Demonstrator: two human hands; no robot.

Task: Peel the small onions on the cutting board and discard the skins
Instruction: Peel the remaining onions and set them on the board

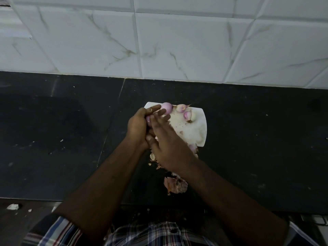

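A white cutting board [193,129] lies on the black counter. My left hand [138,126] curls around a small pink onion [148,119], mostly hidden in the palm. My right hand [165,139] lies across it with fingers straight, fingertips touching near that onion. A peeled onion [167,107] sits at the board's far edge by my left fingertips. Two more small onions [181,107] [188,115] lie on the far right of the board. Loose skins [175,183] are piled on the counter near the board's close edge, partly under my right wrist.
The black counter [62,130] runs to a white marble-tiled wall [159,41] behind. Small skin scraps [12,206] lie past the counter's front edge at the lower left. A checked shirt [150,233] fills the bottom of the view.
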